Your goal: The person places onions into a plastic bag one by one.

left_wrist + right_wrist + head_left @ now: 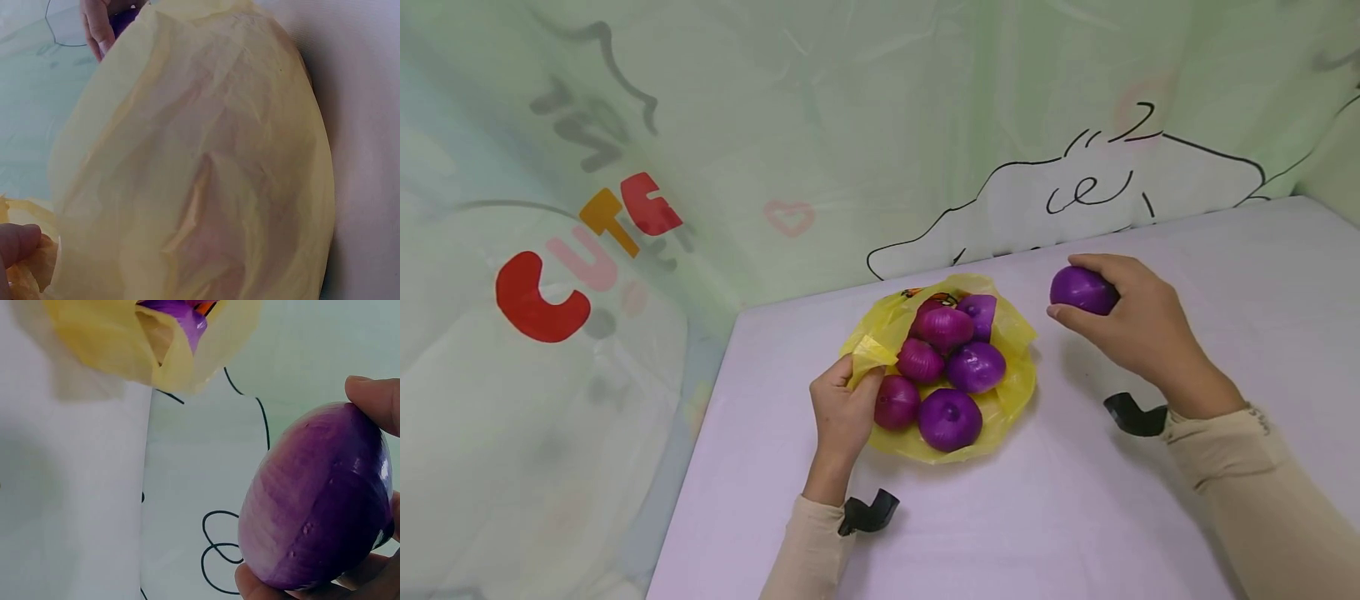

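- A right hand point(1138, 321) curls its fingers and thumb around a single purple onion point(1081, 289), holding it above the table point(1075, 517) to the right of the bag; the right wrist view shows the onion point(319, 506) held between fingertips point(375, 400) above and below.
- A left hand point(842, 408) pinches the near-left edge of a yellow plastic bag point(1011, 392), its thumb point(19, 242) pressed on the crumpled film.
- The bag lies open on the pale lilac table, spread flat beneath a heap of onions point(951, 367), six of them purple and reddish, touching one another.
- Black wrist mounts point(868, 512) sit at both beige sleeves point(1255, 492).
- A pale green cartoon-printed backdrop point(625, 208) reading "CUTE" rises behind the table.
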`<control>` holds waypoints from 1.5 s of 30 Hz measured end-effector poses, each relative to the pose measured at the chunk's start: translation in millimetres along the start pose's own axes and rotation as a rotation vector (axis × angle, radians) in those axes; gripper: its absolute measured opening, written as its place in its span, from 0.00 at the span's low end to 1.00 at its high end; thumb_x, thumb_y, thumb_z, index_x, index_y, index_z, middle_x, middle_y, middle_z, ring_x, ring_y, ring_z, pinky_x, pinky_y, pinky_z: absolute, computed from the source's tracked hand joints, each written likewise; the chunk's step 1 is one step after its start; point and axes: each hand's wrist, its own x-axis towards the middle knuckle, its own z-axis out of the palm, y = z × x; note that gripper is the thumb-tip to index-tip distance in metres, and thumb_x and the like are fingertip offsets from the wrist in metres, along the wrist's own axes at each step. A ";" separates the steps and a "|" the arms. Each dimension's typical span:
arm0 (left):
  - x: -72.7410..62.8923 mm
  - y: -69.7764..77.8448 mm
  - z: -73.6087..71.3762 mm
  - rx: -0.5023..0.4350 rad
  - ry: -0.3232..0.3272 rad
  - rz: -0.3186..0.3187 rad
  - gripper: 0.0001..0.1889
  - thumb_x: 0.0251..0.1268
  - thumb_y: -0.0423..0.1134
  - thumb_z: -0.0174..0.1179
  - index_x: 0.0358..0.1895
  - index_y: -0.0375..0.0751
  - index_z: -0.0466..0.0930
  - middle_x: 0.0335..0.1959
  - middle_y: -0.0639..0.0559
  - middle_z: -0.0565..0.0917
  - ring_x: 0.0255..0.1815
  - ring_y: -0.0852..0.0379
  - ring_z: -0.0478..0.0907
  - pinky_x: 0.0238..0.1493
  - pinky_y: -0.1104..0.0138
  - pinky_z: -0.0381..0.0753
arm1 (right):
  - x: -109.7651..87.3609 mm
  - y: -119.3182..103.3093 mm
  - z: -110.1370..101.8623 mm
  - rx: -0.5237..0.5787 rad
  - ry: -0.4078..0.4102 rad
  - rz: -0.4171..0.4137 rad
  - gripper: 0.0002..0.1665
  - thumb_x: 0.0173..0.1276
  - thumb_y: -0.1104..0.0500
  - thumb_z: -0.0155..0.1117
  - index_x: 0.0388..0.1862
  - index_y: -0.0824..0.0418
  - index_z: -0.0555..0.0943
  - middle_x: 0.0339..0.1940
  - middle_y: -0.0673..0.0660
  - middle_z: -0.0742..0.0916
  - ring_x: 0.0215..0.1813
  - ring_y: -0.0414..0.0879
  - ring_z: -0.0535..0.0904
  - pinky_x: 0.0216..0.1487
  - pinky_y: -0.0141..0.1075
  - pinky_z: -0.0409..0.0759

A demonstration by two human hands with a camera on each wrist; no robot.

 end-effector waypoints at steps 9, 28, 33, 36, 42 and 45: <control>-0.2 0.7 -0.8 -0.014 -0.003 -0.002 0.07 0.65 0.28 0.64 0.40 0.32 0.91 0.37 0.43 0.91 0.33 0.56 0.81 0.35 0.70 0.83 | -4.4 -7.8 2.3 0.040 0.013 -0.058 0.41 0.63 0.56 0.79 0.73 0.65 0.74 0.73 0.70 0.75 0.68 0.71 0.71 0.58 0.72 0.75; 1.0 1.2 -1.6 -0.036 -0.005 -0.007 0.06 0.66 0.29 0.65 0.41 0.31 0.91 0.37 0.42 0.91 0.32 0.56 0.80 0.35 0.70 0.83 | -13.3 -27.0 11.5 0.079 0.002 -0.134 0.40 0.61 0.60 0.80 0.71 0.66 0.76 0.71 0.69 0.76 0.66 0.70 0.74 0.55 0.70 0.79; 1.4 1.3 -1.4 -0.035 -0.010 -0.018 0.07 0.66 0.28 0.65 0.42 0.31 0.90 0.38 0.43 0.91 0.34 0.55 0.81 0.37 0.70 0.84 | -15.8 -31.3 14.7 0.097 0.000 -0.150 0.39 0.60 0.60 0.81 0.70 0.64 0.77 0.71 0.68 0.77 0.65 0.70 0.75 0.54 0.70 0.79; 1.6 1.2 -1.4 -0.028 -0.010 -0.019 0.07 0.66 0.28 0.65 0.42 0.31 0.90 0.38 0.43 0.91 0.34 0.56 0.82 0.37 0.70 0.85 | -16.4 -32.9 15.8 0.104 0.003 -0.158 0.39 0.60 0.60 0.81 0.70 0.64 0.77 0.71 0.68 0.77 0.65 0.70 0.75 0.54 0.70 0.79; 1.4 0.6 -1.5 -0.022 -0.008 -0.016 0.07 0.66 0.29 0.65 0.42 0.31 0.91 0.38 0.43 0.91 0.34 0.56 0.81 0.37 0.70 0.84 | -19.3 -37.9 18.8 0.104 0.013 -0.194 0.37 0.60 0.62 0.80 0.69 0.64 0.78 0.70 0.67 0.78 0.65 0.68 0.76 0.53 0.66 0.82; 1.3 0.6 -1.3 -0.021 -0.006 -0.013 0.07 0.66 0.29 0.65 0.41 0.31 0.91 0.37 0.43 0.91 0.33 0.56 0.81 0.36 0.70 0.83 | -20.4 -39.2 20.6 0.102 0.008 -0.214 0.38 0.60 0.62 0.81 0.69 0.65 0.78 0.70 0.69 0.78 0.65 0.70 0.76 0.51 0.67 0.82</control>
